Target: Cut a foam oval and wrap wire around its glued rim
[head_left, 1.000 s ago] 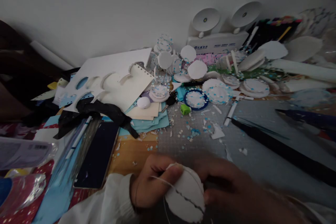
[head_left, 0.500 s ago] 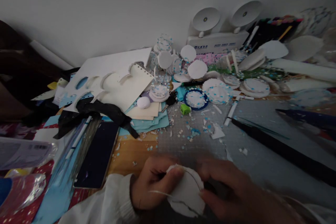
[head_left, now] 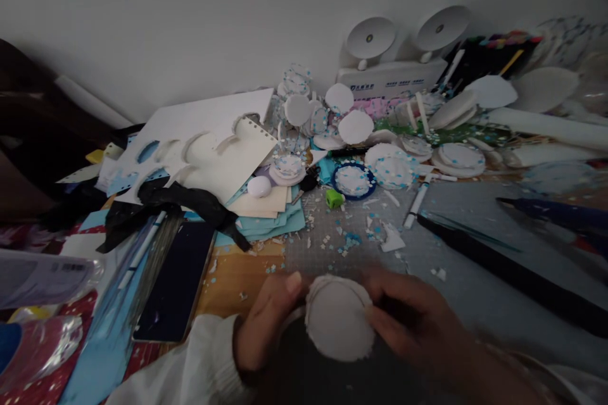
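A round white foam disc [head_left: 338,317] with a ragged edge is held between both hands near the bottom of the view, its flat face toward me. My left hand [head_left: 262,324] pinches its left rim, thumb up by the top edge. My right hand [head_left: 414,323] grips its right rim with curled fingers. A thin wire or thread curves along the disc's left side. Both hands hover over the grey cutting mat [head_left: 456,278].
A dark phone [head_left: 177,280] lies left of the hands. Black ribbon [head_left: 190,202], white card with round cut-outs [head_left: 209,133], blue paper and several white discs [head_left: 394,168] crowd the back. A green sharpener [head_left: 334,198], white pen [head_left: 417,204], long black ruler [head_left: 513,272] and paper scraps lie on the mat.
The disc has been turned and raised so its plain face shows; the dark crack line seen earlier is out of sight. Both hands shifted slightly upward around it.
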{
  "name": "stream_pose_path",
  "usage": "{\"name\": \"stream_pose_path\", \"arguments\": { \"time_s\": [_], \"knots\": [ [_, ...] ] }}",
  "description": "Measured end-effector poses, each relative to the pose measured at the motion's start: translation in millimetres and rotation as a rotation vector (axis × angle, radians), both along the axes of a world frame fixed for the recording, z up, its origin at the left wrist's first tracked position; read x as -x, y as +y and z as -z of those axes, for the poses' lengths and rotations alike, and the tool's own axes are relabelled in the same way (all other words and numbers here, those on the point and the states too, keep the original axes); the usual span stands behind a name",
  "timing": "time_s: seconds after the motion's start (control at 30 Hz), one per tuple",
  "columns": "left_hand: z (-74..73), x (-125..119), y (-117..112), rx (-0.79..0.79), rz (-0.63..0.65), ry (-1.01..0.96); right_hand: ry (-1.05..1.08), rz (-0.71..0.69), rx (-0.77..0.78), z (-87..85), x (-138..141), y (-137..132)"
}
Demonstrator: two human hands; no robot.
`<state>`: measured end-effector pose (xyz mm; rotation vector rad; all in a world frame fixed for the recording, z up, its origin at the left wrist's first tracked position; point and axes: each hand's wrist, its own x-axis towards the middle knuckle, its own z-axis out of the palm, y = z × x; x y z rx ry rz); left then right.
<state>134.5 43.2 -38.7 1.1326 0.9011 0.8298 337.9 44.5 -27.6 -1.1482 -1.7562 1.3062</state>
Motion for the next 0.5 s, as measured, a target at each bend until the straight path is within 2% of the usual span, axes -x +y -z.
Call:
{"name": "stream_pose_path", "arguments": {
  "time_s": [0.17, 0.27, 0.5],
  "knots": [
    [-6.5, -2, 5, -0.085, 0.163, -0.138, 0.154, 0.078, 0.062, 4.7, -3, 1],
    [-9.7, -3, 6, -0.093, 0.191, -0.129, 0.231, 0.062, 0.094, 8.5, -4, 0],
    [-12.9, -3, 7, -0.169, 0.196, -0.004, 0.204, 0.130, 0.064, 8.8, -5, -1]
  ]
}}
